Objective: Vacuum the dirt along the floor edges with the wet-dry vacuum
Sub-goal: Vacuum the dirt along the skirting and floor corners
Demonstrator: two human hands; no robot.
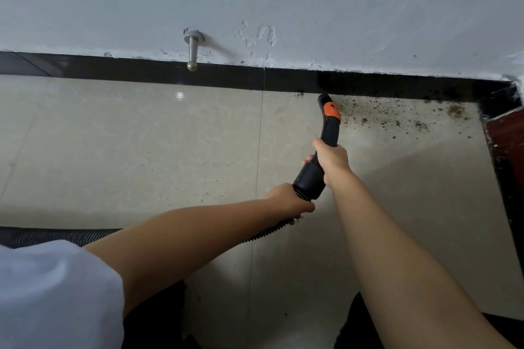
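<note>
Both hands are clamped on the vacuum nozzle (329,119) — right hand (332,160) forward, left hand (292,200) behind at the hose (263,234) — its long axis pointing at the black baseboard (226,76), with the dirt (397,115) lying rightward toward the corner.

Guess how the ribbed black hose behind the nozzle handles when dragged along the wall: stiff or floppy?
Probably floppy: the hose curves from the left hand back across the tile floor. Its ribs suggest it bends easily but may snag or spring back. The black nozzle looks rigid by contrast, so the right hand likely steers it.
</note>
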